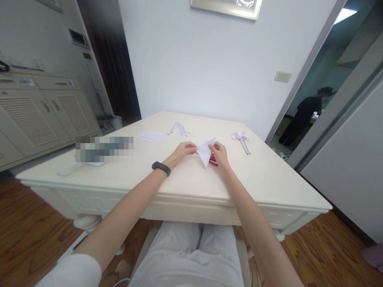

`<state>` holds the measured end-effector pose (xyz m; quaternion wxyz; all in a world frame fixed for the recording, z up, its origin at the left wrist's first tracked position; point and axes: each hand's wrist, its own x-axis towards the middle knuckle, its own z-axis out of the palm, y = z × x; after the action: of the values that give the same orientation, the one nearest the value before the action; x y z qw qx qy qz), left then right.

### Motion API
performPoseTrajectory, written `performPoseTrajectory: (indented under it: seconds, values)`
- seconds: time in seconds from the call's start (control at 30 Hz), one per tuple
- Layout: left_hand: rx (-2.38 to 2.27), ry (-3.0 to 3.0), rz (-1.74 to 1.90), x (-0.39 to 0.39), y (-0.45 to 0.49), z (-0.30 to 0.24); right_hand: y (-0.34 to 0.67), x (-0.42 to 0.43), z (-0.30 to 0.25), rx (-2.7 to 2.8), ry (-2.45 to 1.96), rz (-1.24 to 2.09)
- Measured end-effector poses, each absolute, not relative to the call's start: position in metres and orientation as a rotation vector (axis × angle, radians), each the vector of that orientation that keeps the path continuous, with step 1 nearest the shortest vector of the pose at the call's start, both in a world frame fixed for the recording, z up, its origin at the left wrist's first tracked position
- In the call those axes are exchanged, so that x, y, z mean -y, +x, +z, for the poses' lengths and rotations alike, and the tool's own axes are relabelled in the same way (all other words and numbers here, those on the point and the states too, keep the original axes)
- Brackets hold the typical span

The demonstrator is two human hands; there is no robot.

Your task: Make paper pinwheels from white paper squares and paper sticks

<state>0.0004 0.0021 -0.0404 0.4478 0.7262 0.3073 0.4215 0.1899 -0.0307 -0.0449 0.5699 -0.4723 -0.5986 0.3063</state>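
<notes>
Between my two hands a folded piece of white paper (205, 152) is held up just above the table, roughly triangular with a point facing down. My left hand (184, 150) pinches its left corner. On the other side my right hand (220, 154) grips the upper right edge between thumb and fingers. Behind the paper and under my right hand lies a red-handled thing (213, 160), perhaps scissors, mostly hidden. Farther back are several thin rolled paper sticks (180, 128). To their left lie flat white paper sheets (151, 136).
The cream table (257, 179) stands against a wall. At its right, crumpled white paper with paper sticks (244, 144) lies on top. A blurred-out object (103, 150) rests at the left. Beyond the doorway at right stands a person (309, 113) in dark clothes.
</notes>
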Motion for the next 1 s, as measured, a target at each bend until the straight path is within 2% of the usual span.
performPoseTrajectory:
  seconds: [1.0]
  values:
    - [-0.892, 1.643, 1.287, -0.011, -0.0059, -0.0414, 0.1902, 0.0399, -0.0378, 1.447, -1.174, 0.826]
